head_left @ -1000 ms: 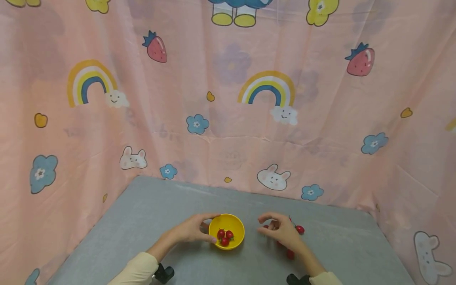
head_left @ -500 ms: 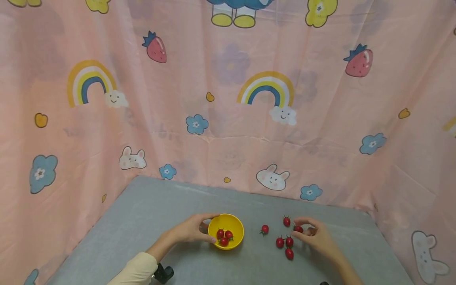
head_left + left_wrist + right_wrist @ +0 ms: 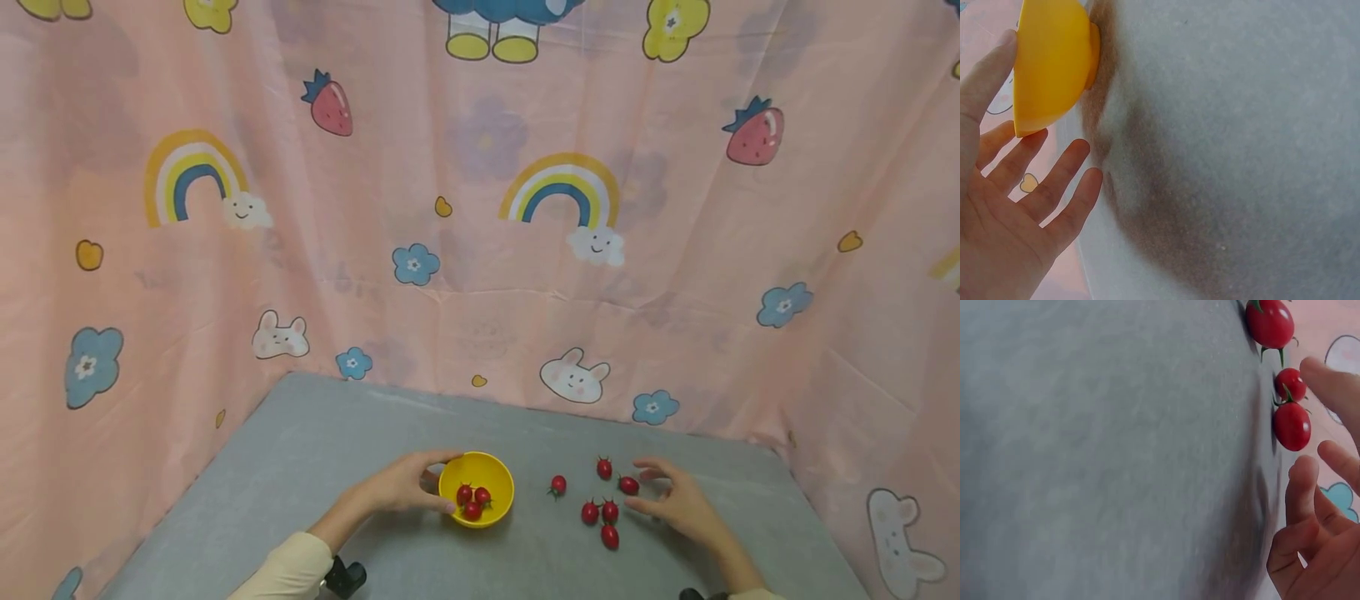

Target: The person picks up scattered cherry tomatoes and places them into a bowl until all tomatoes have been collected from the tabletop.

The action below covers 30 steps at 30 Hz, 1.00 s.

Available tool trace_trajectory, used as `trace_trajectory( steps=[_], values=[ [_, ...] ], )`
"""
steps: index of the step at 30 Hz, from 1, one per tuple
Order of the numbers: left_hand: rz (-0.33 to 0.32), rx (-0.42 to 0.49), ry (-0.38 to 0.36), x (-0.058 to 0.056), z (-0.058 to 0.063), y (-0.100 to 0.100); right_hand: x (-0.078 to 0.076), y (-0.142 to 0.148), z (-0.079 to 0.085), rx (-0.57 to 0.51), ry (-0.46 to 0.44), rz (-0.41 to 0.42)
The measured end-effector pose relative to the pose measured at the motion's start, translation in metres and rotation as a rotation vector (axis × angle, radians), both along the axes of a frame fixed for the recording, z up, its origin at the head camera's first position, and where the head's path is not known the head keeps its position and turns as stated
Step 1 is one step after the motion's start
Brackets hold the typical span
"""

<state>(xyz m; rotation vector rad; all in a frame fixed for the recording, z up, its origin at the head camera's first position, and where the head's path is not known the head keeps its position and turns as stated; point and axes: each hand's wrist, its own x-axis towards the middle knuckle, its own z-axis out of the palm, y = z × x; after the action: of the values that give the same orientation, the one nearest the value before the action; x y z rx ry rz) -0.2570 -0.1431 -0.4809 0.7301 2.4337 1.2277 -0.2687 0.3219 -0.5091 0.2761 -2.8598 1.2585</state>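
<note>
My left hand (image 3: pixel 408 483) holds the yellow bowl (image 3: pixel 497 477) by its left side, the thumb at the near rim and a finger at the far rim. In the left wrist view the thumb and fingertips touch the bowl's edge (image 3: pixel 1054 62), while other fingers stay off it. Three cherry tomatoes (image 3: pixel 472 510) with green stems lie inside. To the right, my right hand (image 3: pixel 678 500) is spread, thumb apart from the fingers, holding nothing. Just left of its fingertips lies a cherry tomato (image 3: pixel 628 485). Another tomato (image 3: pixel 611 510) lies near the thumb.
More cherry tomatoes lie loose on the grey table: one nearest the bowl (image 3: pixel 558 485), one toward the back (image 3: pixel 604 468), and others in front (image 3: pixel 610 537). A pink printed curtain (image 3: pixel 480 317) hangs behind and along the sides of the grey tabletop (image 3: pixel 360 433).
My right hand has moved right, from over the tomato nearest the bowl to the rightmost one. Its fingers, around that tomato half a second ago, are now spread wider. The left hand stays put.
</note>
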Motion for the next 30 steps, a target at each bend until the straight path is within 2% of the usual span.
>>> trace_trajectory(
  steps=[5, 13, 26, 30],
  values=[
    [0.0, -0.006, 0.002, 0.0, -0.001, 0.001, -0.005, -0.003, -0.004, 0.077, 0.02, -0.028],
    [0.003, -0.004, -0.002, 0.0, -0.001, 0.001, -0.013, -0.002, -0.009, 0.062, 0.085, -0.024],
    [0.001, -0.011, -0.008, -0.002, -0.001, 0.001, -0.016, 0.002, -0.014, 0.05, 0.081, -0.049],
    [-0.003, -0.01, -0.007, -0.002, -0.001, 0.0, -0.013, 0.005, -0.014, 0.01, 0.054, -0.078]
  ],
)
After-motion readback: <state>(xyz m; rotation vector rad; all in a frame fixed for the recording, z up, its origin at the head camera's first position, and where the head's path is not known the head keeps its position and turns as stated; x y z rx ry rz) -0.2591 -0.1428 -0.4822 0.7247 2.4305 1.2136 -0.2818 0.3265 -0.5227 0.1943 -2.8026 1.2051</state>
